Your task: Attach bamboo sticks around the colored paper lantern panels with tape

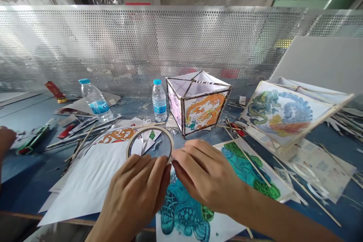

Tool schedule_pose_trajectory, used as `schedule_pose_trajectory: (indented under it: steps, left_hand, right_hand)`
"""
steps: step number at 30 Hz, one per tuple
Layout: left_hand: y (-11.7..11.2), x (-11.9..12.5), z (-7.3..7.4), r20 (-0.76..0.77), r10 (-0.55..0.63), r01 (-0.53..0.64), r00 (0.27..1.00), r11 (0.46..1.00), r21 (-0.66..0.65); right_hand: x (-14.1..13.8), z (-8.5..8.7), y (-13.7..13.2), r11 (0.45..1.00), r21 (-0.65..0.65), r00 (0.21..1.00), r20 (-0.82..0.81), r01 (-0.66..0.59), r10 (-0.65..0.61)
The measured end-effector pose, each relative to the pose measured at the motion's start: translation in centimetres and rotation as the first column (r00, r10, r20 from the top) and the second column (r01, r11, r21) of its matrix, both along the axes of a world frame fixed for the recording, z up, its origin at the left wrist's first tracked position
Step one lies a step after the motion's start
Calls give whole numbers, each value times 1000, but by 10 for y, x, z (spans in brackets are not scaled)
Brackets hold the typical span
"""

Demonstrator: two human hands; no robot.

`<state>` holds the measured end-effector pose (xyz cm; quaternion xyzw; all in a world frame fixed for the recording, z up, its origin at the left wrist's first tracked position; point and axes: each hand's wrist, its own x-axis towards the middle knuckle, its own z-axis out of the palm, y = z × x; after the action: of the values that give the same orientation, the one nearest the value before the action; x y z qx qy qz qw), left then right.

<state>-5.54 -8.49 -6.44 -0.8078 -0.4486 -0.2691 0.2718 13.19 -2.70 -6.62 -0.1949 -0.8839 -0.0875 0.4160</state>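
A wide, thin roll of tape is held up over the table, its ring facing me. My left hand is closed on the roll's lower rim, thumb hidden behind the fingers. At the lower right of the rim, my right hand is closed too, fingertips pinched against the tape and nearly touching my left hand. Beneath my hands lies a sheet with a blue-green painted drawing, crossed by a thin wooden stick. Left of it rests a large white sheet.
A framed paper lantern with an orange dragon stands behind my hands; another lantern leans at right. Two water bottles stand at the back. A green cutter, sticks and scraps lie around. Another person's hand shows at far left.
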Motion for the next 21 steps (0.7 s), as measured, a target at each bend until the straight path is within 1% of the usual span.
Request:
schedule_pose_trajectory:
  steps: [4,7,9,11,12,13,14,15,16,17,18,19,20,21]
  left_hand:
    - [0,0,-2,2,24,-24,1000,1000,-16]
    - [0,5,-4,61,15,-13,998,999,-31]
    - [-4,8,-3,152,-19,42,988,988,-149]
    - [-8,5,0,235,-59,134,970,939,-317]
    - [-9,-1,1,264,-61,158,963,918,-365]
    - [-7,-11,3,277,-27,136,960,915,-381]
    - [-2,-25,4,296,24,87,955,931,-355]
    - [6,-41,5,308,138,-42,941,953,-300]
    - [18,-59,6,315,298,-220,901,940,-262]
    - [33,-76,5,308,358,-272,881,918,-287]
    - [51,-90,4,295,376,-280,879,906,-318]
    - [69,-101,2,280,367,-259,887,897,-358]
    - [87,-107,-1,271,347,-223,898,889,-400]
    - [101,-108,-4,277,325,-188,904,886,-424]
  right_hand:
    - [5,-1,1,999,38,999,30,13,-14]
    - [9,0,0,994,112,996,88,-11,1]
    - [14,1,0,982,182,991,135,-45,21]
    - [23,2,-2,963,255,984,170,-88,45]
    - [30,2,-3,953,285,982,179,-103,53]
    - [39,3,-4,946,304,982,179,-115,62]
    - [48,4,-6,949,295,985,159,-107,62]
    - [58,6,-7,967,244,993,104,-75,51]
    - [68,7,-9,989,145,1000,8,-28,27]
    - [77,10,-10,1000,-6,993,-114,8,-9]
    - [84,12,-11,982,-191,969,-244,3,-50]
    - [88,14,-11,923,-382,930,-356,-56,-90]
    - [90,17,-11,829,-533,886,-451,-169,-109]
    - [88,19,-10,713,-629,839,-534,-311,-106]
